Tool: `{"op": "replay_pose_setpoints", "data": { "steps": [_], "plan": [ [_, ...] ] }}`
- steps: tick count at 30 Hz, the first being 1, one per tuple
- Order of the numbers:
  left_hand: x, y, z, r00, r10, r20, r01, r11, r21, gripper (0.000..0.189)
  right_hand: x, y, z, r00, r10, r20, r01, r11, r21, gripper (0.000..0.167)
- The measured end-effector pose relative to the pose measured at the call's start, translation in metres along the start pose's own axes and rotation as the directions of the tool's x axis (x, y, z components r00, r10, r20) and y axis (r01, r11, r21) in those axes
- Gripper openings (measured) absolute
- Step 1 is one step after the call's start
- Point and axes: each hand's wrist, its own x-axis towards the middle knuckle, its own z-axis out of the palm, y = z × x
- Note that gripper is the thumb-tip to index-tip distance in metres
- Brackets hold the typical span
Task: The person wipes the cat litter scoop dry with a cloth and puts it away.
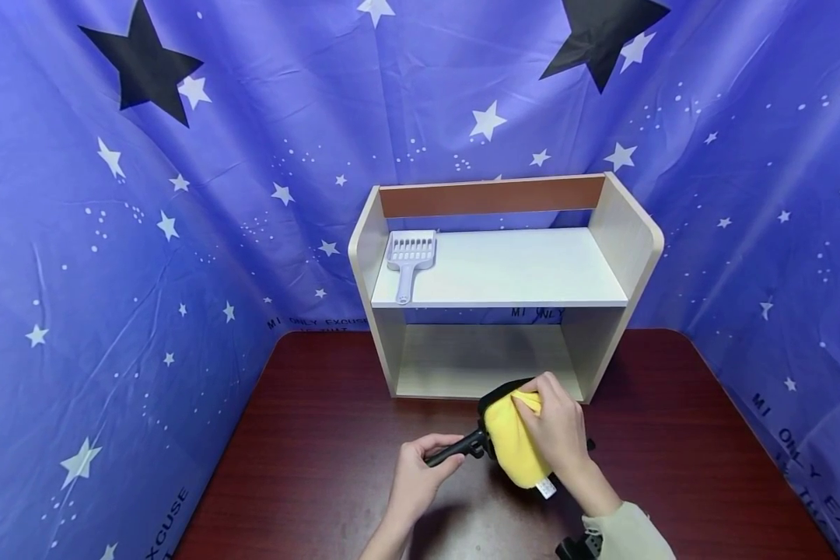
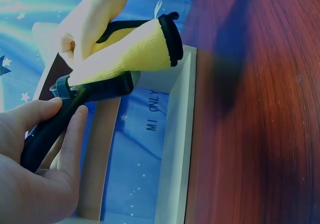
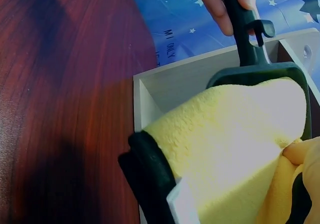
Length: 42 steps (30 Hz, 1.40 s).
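Note:
My left hand [image 1: 416, 472] grips the handle of a black scoop [image 1: 467, 446] over the tabletop, in front of the shelf. The scoop's handle has a hook-like notch, plain in the right wrist view. A yellow plush cloth [image 1: 512, 443] with black edging and a white tag lies over the scoop's head and hides most of it. With thumb and fingers my right hand [image 1: 558, 426] pinches a fold of this cloth against the scoop. In the left wrist view the cloth [image 2: 135, 52] sticks out past the scoop's head.
A pale wooden two-level shelf [image 1: 511, 268] stands at the back of the dark red table [image 1: 308, 435]. On its upper board, at the left, lies a light grey slotted litter scoop [image 1: 405, 284]. A blue star-patterned curtain [image 1: 252, 194] surrounds the table.

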Motion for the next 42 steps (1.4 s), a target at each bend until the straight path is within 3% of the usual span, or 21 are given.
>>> {"op": "replay_pose_setpoints", "data": {
  "steps": [5, 12, 21, 26, 34, 42],
  "plan": [
    [0.000, -0.002, -0.005, 1.000, 0.006, 0.005, -0.006, 1.000, -0.002, 0.026, 0.001, 0.004, -0.002, 1.000, 0.019, -0.017, -0.018, 1.000, 0.006, 0.028],
    [0.000, -0.006, -0.008, 1.000, 0.001, -0.016, 0.000, 0.998, 0.064, 0.022, 0.002, 0.011, -0.005, 0.999, 0.031, -0.032, -0.031, 0.999, 0.012, 0.031],
    [0.000, -0.008, -0.016, 0.997, 0.052, -0.048, -0.049, 0.997, 0.062, 0.023, 0.007, 0.021, -0.011, 0.997, 0.041, -0.068, -0.040, 0.999, 0.024, 0.030],
    [0.002, -0.010, -0.024, 0.992, 0.029, -0.119, -0.024, 0.999, 0.049, 0.024, 0.010, 0.028, -0.015, 0.997, 0.025, -0.070, -0.019, 0.997, 0.081, 0.030],
    [0.006, -0.010, -0.026, 0.987, 0.018, -0.158, -0.010, 0.999, 0.049, 0.024, 0.009, 0.026, -0.020, 0.997, -0.022, -0.072, 0.035, 0.981, 0.191, 0.030],
    [0.010, -0.008, -0.018, 0.992, 0.034, -0.124, -0.031, 0.999, 0.028, 0.024, 0.010, 0.015, -0.018, 0.997, -0.067, -0.035, 0.074, 0.960, 0.270, 0.027]
  ]
}}
